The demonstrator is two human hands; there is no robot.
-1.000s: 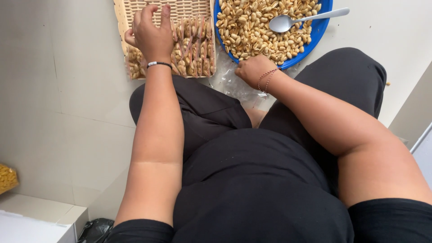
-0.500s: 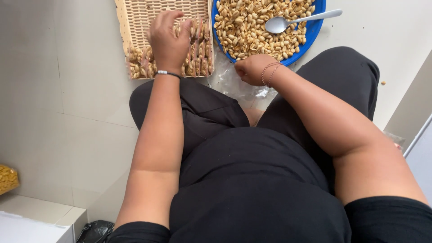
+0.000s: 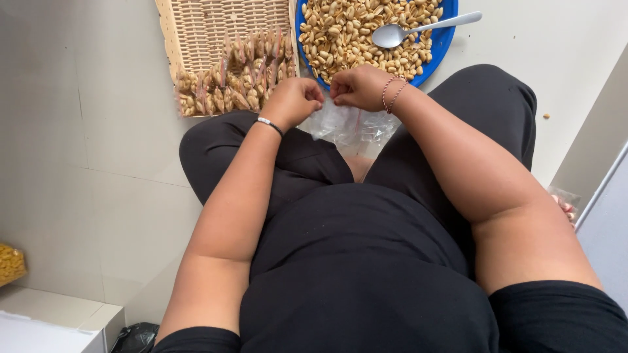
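In the upper middle of the frame the person's left hand (image 3: pixel 292 100) and right hand (image 3: pixel 358 87) are meeting almost knuckle to knuckle, both curled closed and seeming to be pinching the top of a clear plastic bag (image 3: pixel 350 124), which is hanging crumpled just below them over the lap. Directly above the hands a blue bowl (image 3: pixel 437 49) of peanuts (image 3: pixel 343 33) is sitting with a metal spoon (image 3: pixel 405 31) lying in it. To its left, a wicker tray (image 3: pixel 196 29) is holding small filled packets (image 3: pixel 235 82) along its lower edge.
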